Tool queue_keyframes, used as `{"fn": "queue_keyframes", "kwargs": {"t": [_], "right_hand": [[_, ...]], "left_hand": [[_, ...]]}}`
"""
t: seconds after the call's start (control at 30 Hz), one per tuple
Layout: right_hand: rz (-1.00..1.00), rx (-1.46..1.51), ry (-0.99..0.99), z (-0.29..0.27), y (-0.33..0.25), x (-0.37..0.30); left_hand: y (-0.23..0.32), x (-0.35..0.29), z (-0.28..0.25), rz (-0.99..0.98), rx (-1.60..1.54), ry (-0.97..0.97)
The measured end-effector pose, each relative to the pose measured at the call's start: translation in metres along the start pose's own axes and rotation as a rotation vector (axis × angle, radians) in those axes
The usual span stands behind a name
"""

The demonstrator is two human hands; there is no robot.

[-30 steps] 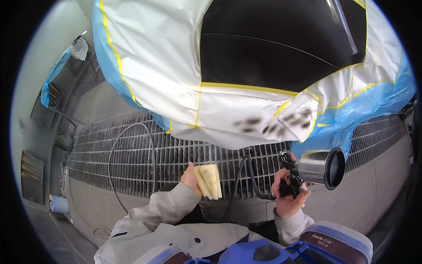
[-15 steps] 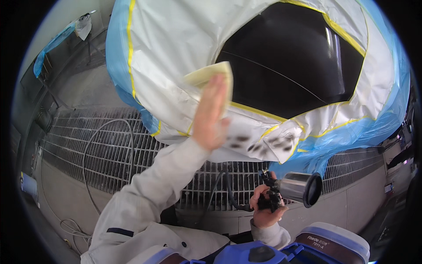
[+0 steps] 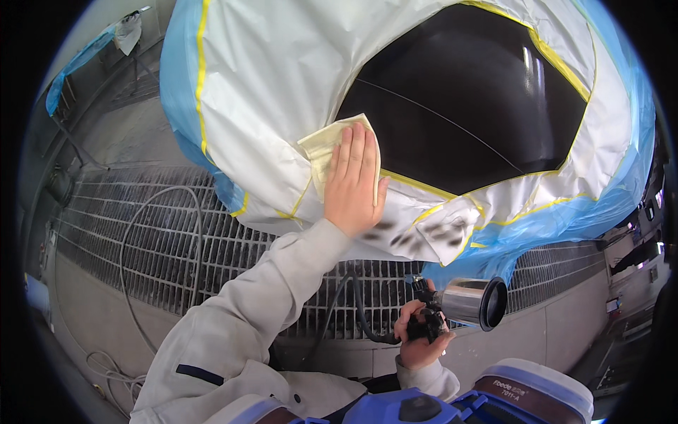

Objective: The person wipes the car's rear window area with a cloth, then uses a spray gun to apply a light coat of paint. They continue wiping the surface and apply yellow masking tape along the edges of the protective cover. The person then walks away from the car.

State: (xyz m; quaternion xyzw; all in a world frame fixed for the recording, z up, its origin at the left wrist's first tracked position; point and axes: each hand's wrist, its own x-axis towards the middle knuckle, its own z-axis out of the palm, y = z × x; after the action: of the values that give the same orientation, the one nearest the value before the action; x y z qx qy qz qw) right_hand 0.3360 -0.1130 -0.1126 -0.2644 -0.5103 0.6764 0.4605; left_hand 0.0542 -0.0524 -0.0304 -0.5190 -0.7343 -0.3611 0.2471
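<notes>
My left hand lies with fingers stretched out over a pale yellow tack cloth. The cloth is under the palm, at the lower left edge of a glossy black panel. White masking sheet and yellow tape surround the panel. In my right hand, nearer my body, is a spray gun, fingers wrapped round it. Its shiny metal cup with a black end points right. Part of the gun is hidden by the fingers.
Blue plastic film drapes the outer sides. Dark smudges mark the white sheet's near edge. A floor grating runs beneath, crossed by a hose. A stand with blue film is far left. A blue respirator shows at the bottom.
My left hand, blurred and more edge-on before, now lies flatter over the cloth, with its back showing. My right hand still holds the spray gun. The whole view has shifted slightly.
</notes>
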Motion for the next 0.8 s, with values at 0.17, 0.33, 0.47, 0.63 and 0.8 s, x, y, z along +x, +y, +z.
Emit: {"fn": "queue_keyframes", "kwargs": {"t": [0.17,0.33,0.47,0.63,0.8], "right_hand": [[-0.023,-0.094,-0.051,-0.005,0.003,-0.003],[-0.007,-0.079,-0.068,-0.005,0.001,-0.003],[-0.027,-0.068,-0.040,-0.006,0.000,-0.003],[0.025,-0.083,-0.025,-0.005,0.004,-0.006],[0.008,-0.091,0.033,-0.001,0.005,-0.009]], "left_hand": [[-0.007,0.054,0.008,0.250,-0.023,0.320],[-0.011,0.031,0.001,0.161,-0.110,0.271],[-0.005,0.006,0.002,0.129,-0.105,0.234],[-0.007,0.038,0.006,0.180,-0.030,0.318],[-0.013,0.000,0.007,0.087,-0.073,0.175]]}}
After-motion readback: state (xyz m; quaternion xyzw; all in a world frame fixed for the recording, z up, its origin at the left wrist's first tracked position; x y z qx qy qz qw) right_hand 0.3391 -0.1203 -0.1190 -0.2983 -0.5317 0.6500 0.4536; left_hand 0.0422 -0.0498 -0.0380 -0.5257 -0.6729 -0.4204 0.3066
